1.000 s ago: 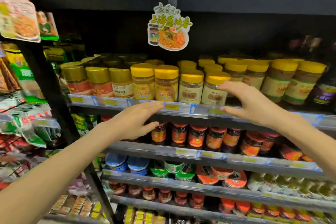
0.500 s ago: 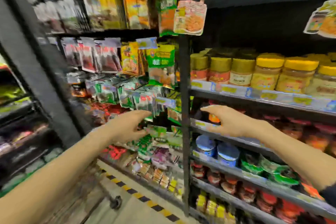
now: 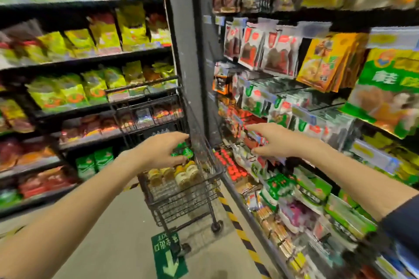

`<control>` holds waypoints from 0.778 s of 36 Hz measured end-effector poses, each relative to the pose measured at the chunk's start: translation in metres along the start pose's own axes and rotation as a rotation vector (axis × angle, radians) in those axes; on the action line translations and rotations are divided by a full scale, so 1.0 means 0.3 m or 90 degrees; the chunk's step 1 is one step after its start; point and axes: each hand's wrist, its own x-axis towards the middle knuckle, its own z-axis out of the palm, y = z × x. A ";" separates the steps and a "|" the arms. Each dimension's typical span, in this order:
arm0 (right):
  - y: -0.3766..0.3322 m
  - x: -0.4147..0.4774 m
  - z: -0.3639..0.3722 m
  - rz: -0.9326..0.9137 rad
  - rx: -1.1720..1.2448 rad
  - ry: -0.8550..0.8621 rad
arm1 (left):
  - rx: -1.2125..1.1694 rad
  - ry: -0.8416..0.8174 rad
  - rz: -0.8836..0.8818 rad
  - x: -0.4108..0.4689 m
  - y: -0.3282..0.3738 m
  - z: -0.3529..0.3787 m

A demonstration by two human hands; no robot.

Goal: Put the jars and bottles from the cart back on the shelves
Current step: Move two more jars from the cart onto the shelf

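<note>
Left hand (image 3: 161, 150) hangs over the wire cart (image 3: 205, 190), fingers spread and slack, gripping nothing. Right hand (image 3: 275, 142) is out past the cart's right rim, in front of the packet shelves (image 3: 267, 111), palm down, also bare.

Stock: yellow-lidded jars (image 3: 179, 173) stand upright in the cart's upper basket, packed side by side, long axis vertical. Green-capped items (image 3: 186, 151) sit behind them, partly hidden by the left hand; blur prevents closer ID.

Key relation: jars lie directly below and slightly nearer the camera than the left hand. Left is clearly nearer; right would have to cross the rim.

Clearance: basket is open-topped, so approach from above looks free. Basket walls surround the jars. Dark pillar (image 3: 188, 52) close behind cart; hazard-striped shelf base (image 3: 238, 226) alongside its right wheels. Aisle floor on the left looks open.

Judgement: next step likely a straight drop onto a lid.
</note>
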 end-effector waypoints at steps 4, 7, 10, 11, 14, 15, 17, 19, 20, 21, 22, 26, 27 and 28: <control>-0.017 0.260 -0.009 -0.075 -0.016 -0.030 | -0.016 -0.011 -0.082 0.053 -0.142 0.019; -0.030 0.442 -0.025 -0.124 -0.040 -0.045 | -0.023 -0.028 -0.140 0.108 -0.244 0.030; -0.048 0.605 -0.034 -0.161 -0.037 -0.069 | -0.040 -0.023 -0.195 0.159 -0.331 0.044; -0.054 0.656 -0.032 -0.173 -0.035 -0.073 | -0.046 -0.025 -0.210 0.176 -0.359 0.055; -0.083 0.784 -0.018 -0.196 -0.029 -0.093 | -0.068 -0.045 -0.257 0.214 -0.438 0.103; -0.092 0.828 -0.008 -0.204 -0.029 -0.098 | -0.073 -0.052 -0.269 0.227 -0.463 0.120; -0.111 0.911 0.016 -0.218 -0.024 -0.106 | -0.084 -0.061 -0.285 0.257 -0.509 0.153; -0.127 0.994 0.045 -0.226 -0.018 -0.116 | -0.102 -0.063 -0.294 0.298 -0.553 0.188; -0.131 1.033 0.060 -0.227 -0.013 -0.124 | -0.115 -0.068 -0.296 0.321 -0.577 0.208; -0.135 1.075 0.079 -0.225 -0.005 -0.134 | -0.128 -0.081 -0.299 0.346 -0.603 0.230; -0.137 1.116 0.098 -0.222 0.004 -0.142 | -0.140 -0.093 -0.301 0.373 -0.633 0.254; -0.140 1.290 0.192 -0.197 0.029 -0.174 | -0.171 -0.148 -0.309 0.481 -0.771 0.350; -0.140 1.330 0.217 -0.182 0.033 -0.182 | -0.182 -0.158 -0.311 0.507 -0.805 0.369; -0.141 1.367 0.241 -0.170 0.037 -0.188 | -0.189 -0.164 -0.312 0.534 -0.839 0.390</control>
